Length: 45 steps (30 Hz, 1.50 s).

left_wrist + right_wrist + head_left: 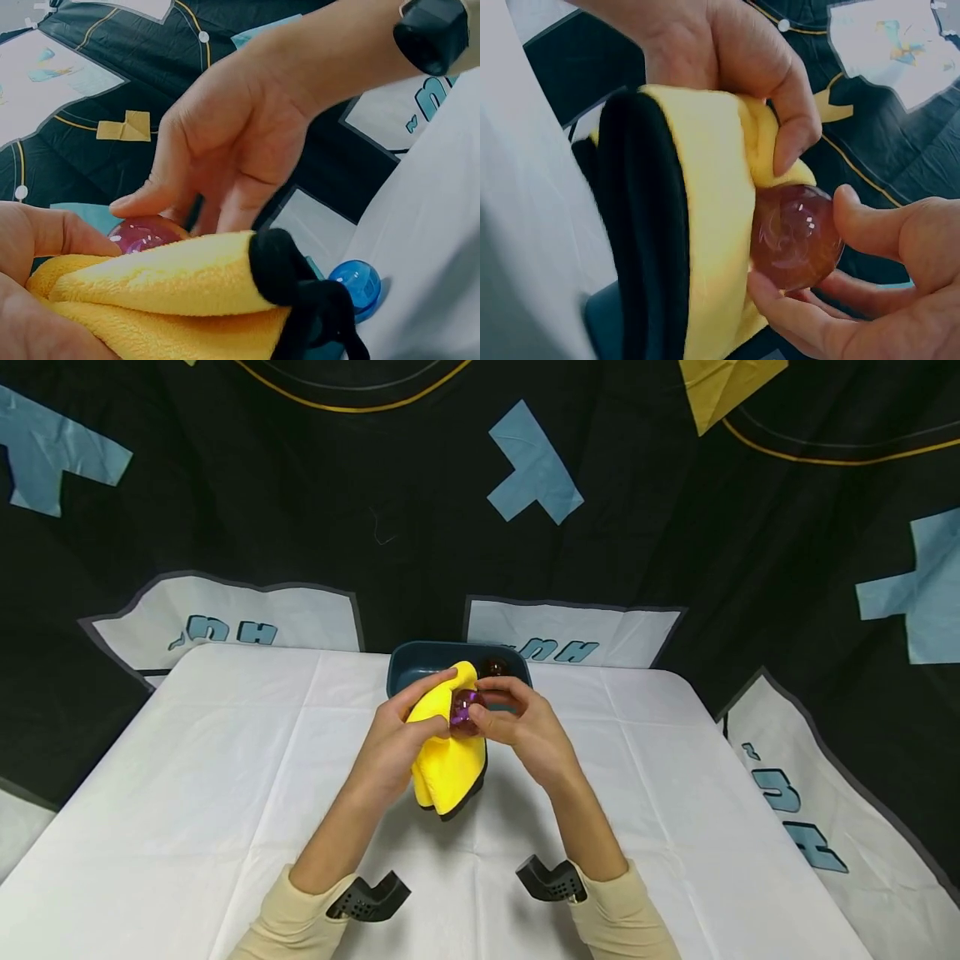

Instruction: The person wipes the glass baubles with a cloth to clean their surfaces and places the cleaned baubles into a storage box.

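My left hand (pixel 392 727) grips a yellow cloth (pixel 450 777) with a black edge, which hangs down folded from the fingers. A shiny, see-through purple ball (pixel 463 714) sits against the cloth between both hands. My right hand (pixel 532 731) pinches the ball from its right side; the right wrist view shows the thumb and fingers around the ball (pixel 799 236). In that view the cloth (pixel 712 217) covers the ball's left side. Behind the hands stands a dark teal bin (pixel 411 667), partly hidden by them.
A dark brownish-red ball (pixel 493 667) lies in the bin's right part. The left wrist view also shows a blue see-through ball (pixel 357 288) near the bin; its exact support is unclear. A white cloth (pixel 187 793) covers the table, and a black printed curtain (pixel 300 502) hangs behind.
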Motion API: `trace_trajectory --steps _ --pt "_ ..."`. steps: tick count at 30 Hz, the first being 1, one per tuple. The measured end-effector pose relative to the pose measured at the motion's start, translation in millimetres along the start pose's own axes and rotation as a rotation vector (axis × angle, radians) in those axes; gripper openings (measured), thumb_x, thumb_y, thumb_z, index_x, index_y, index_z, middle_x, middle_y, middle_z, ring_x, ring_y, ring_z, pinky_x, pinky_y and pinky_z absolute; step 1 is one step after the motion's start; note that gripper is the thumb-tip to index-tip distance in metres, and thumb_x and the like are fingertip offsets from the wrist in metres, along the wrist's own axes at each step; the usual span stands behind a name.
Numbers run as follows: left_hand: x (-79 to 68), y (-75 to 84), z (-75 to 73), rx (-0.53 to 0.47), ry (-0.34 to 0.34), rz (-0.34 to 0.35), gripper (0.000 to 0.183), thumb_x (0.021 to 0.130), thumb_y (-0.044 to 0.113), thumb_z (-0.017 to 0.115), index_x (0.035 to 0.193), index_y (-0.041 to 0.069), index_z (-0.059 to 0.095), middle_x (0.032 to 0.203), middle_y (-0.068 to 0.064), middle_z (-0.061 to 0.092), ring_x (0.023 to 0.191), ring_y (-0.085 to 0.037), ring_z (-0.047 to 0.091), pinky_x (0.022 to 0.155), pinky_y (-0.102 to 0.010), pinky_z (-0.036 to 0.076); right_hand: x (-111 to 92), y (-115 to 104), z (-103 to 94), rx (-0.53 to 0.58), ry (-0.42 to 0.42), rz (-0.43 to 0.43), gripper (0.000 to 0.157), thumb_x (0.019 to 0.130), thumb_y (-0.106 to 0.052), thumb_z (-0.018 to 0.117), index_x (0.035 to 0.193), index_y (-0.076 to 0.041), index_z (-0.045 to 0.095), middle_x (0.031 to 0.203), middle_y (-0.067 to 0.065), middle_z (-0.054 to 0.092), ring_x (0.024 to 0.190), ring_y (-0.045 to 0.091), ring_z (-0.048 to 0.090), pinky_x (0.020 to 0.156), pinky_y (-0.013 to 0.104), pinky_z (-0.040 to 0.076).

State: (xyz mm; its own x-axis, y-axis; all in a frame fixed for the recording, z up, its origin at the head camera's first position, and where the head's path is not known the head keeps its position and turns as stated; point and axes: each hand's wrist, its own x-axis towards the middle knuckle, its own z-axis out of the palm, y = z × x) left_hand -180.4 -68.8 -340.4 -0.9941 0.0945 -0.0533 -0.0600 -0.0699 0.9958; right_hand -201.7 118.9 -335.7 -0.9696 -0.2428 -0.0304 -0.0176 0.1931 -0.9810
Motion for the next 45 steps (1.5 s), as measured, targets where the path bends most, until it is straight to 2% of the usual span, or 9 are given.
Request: trace_trajectory --steps 6,9,17,25,29,32,38,40,45 --pt "1.2 -1.1 -1.3 -0.027 0.006 0.005 0.067 0.081 0.002 0.064 0.14 0.034 0.06 0.148 0.001 0.046 0.123 -0.029 0.052 0.092 -0.036 0.054 1 0 -5.3 0.064 -0.1 -0.013 0.053 0.089 -0.008 0.073 0.14 -0.013 0.06 0.143 0.008 0.058 0.128 0.032 0.059 0.105 0.042 0.051" --pt "0.3 -0.7 -0.3 -0.017 0.003 0.012 0.066 0.081 0.003 0.065 0.14 0.033 0.06 0.148 0.001 0.046 0.124 -0.029 0.051 0.093 -0.036 0.055 1 0 -8.7 0.037 -0.105 -0.032 0.058 0.086 0.0 0.072 0.142 -0.011 0.059 0.147 0.009 0.055 0.131 0.034 0.054 0.105 0.043 0.051" --pt "-3.3 1.9 0.3 -0.002 0.008 0.036 0.062 0.082 0.004 0.063 0.137 0.032 0.062 0.145 0.002 0.049 0.122 -0.028 0.051 0.09 -0.037 0.053 1 1 -6.6 0.005 -0.026 0.022 0.042 0.09 -0.019 0.075 0.13 -0.007 0.068 0.12 0.014 0.073 0.107 0.026 0.071 0.105 0.044 0.05" --pt "-2.4 1.1 -1.1 0.009 0.023 0.035 0.064 0.082 0.003 0.063 0.139 0.032 0.06 0.145 0.001 0.049 0.121 -0.028 0.051 0.09 -0.038 0.052 1 0 -2.3 0.011 -0.016 -0.061 0.048 0.09 -0.013 0.075 0.136 -0.013 0.063 0.135 0.01 0.062 0.12 0.028 0.064 0.102 0.04 0.053" --pt "-2.5 0.3 -0.3 0.02 0.028 0.04 0.065 0.082 0.005 0.065 0.14 0.035 0.06 0.146 0.002 0.049 0.122 -0.027 0.051 0.093 -0.039 0.054 -1 -2 -4.8 -0.024 -0.038 -0.055 0.05 0.087 -0.006 0.076 0.134 -0.014 0.064 0.136 0.006 0.062 0.124 0.028 0.061 0.101 0.04 0.054" --pt "-3.2 -0.1 0.9 0.037 0.029 0.035 0.065 0.082 0.007 0.067 0.14 0.036 0.059 0.146 0.003 0.049 0.122 -0.027 0.052 0.094 -0.039 0.055 -1 -2 -5.3 -0.032 -0.029 -0.048 0.051 0.085 -0.004 0.077 0.134 -0.012 0.065 0.133 0.008 0.064 0.12 0.027 0.063 0.098 0.039 0.055" --pt "-4.0 1.5 0.1 0.04 0.041 0.045 0.064 0.082 0.006 0.065 0.138 0.038 0.061 0.144 0.003 0.051 0.119 -0.028 0.052 0.09 -0.038 0.054 0 0 -0.8 0.002 -0.001 -0.006 0.04 0.091 -0.02 0.075 0.126 -0.002 0.067 0.114 0.018 0.071 0.094 0.027 0.074 0.09 0.036 0.059" --pt "-3.7 1.9 -0.6 0.031 0.035 0.049 0.064 0.082 0.005 0.064 0.138 0.037 0.061 0.144 0.003 0.051 0.119 -0.028 0.052 0.09 -0.038 0.053 1 0 0.3 0.014 -0.002 -0.003 0.039 0.092 -0.024 0.074 0.125 -0.003 0.067 0.116 0.017 0.071 0.095 0.026 0.075 0.092 0.037 0.058" --pt "-2.3 1.7 -1.0 0.022 0.024 0.046 0.066 0.083 0.005 0.064 0.14 0.036 0.059 0.146 0.002 0.049 0.12 -0.028 0.052 0.09 -0.037 0.053 1 1 0.2 -0.006 0.012 -0.045 0.045 0.089 -0.025 0.077 0.131 -0.015 0.064 0.129 0.01 0.066 0.111 0.025 0.07 0.099 0.04 0.055"
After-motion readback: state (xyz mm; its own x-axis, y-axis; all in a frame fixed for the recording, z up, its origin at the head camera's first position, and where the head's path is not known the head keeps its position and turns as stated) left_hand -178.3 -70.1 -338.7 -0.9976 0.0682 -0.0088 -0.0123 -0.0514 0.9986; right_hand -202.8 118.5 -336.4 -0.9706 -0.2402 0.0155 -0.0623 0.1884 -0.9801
